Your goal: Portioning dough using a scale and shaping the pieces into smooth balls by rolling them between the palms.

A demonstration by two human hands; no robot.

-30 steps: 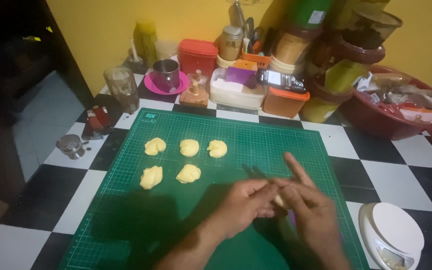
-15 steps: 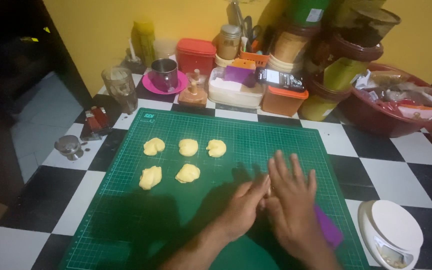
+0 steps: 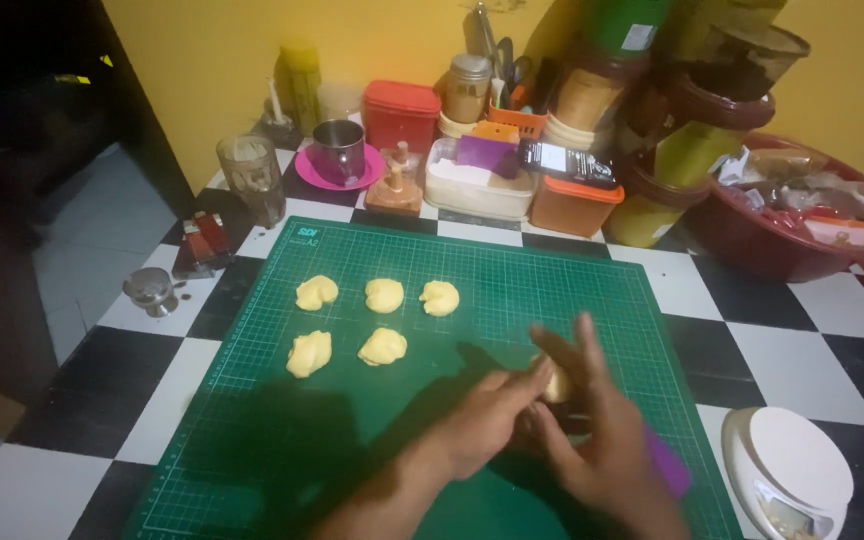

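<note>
1. While the two palms press toward each other, a small yellow dough piece [image 3: 555, 383] sits between them, just above the green mat [image 3: 512, 290].
2. The left hand [image 3: 482, 425] has its fingers [image 3: 522, 385] curled around the near side of the dough; the right hand [image 3: 602, 440] has its fingers [image 3: 584, 350] stretched straight and lifted over it.
3. Half a second ago both hands lay flat and spread on the mat, and the dough was hidden; now they are raised and cupped, so I judge that the pressing has passed into rolling the piece between the palms.
4. A purple scraper [image 3: 668, 462] lies on the mat, partly under the right wrist.
5. Five shaped dough pieces [image 3: 384, 295] rest in two rows on the far left part of the mat, well apart from the hands.
6. A white scale [image 3: 797, 470] stands on the checkered desk [image 3: 802, 350], beside the mat's right edge.
7. Jars, boxes and a metal cup [image 3: 338, 150] crowd the back, near the yellow wall.
</note>
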